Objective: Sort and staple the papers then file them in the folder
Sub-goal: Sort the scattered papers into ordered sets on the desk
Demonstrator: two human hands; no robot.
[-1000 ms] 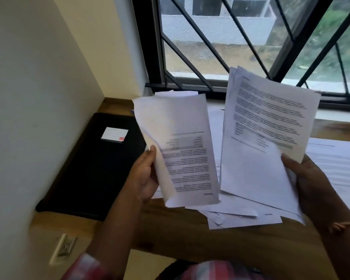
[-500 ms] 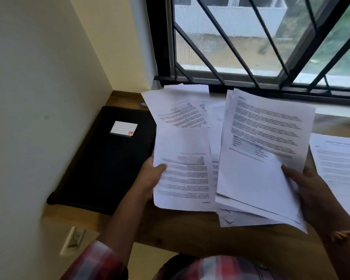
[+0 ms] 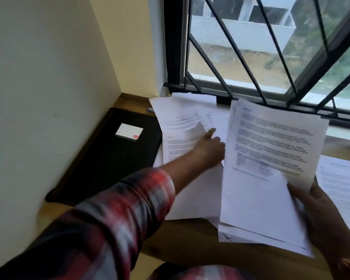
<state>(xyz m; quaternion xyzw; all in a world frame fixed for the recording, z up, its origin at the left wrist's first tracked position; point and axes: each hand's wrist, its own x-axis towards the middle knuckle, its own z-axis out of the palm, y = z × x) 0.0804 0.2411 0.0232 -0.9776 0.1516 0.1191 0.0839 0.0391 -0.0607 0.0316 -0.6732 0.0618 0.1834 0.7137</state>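
In the head view, the left hand (image 3: 208,147) reaches forward over the loose sheets (image 3: 182,120) spread on the wooden desk (image 3: 190,239), fingers extended and the index pointing toward the far papers; a blurred sheet edge sits just by the fingertips, and I cannot tell whether the hand pinches it or only rests on it. The right hand (image 3: 319,211) grips a sheaf of printed pages (image 3: 271,158) by its near right corner, thumb on top, holding it lifted and tilted up toward the window (image 3: 251,57). The relation that matters — the loose sheets lie ahead and slightly left of the left hand, their long axes running roughly near-to-far, so the left hand is plainly the nearer one for drawing the next page, while the right is occupied. The black folder (image 3: 113,156) lies closed to the far left against the wall (image 3: 49,98), long axis also near-to-far, a small white label (image 3: 129,131) on its cover; it is just beside the sheets, one sheet's edge overlapping its right side. More printed paper (image 3: 343,182) lies at the right. The paper looks thin, matte and floppy — it bows where held; the folder looks stiff and faintly textured. No stapler is visible, so sorting seems to be in progress.
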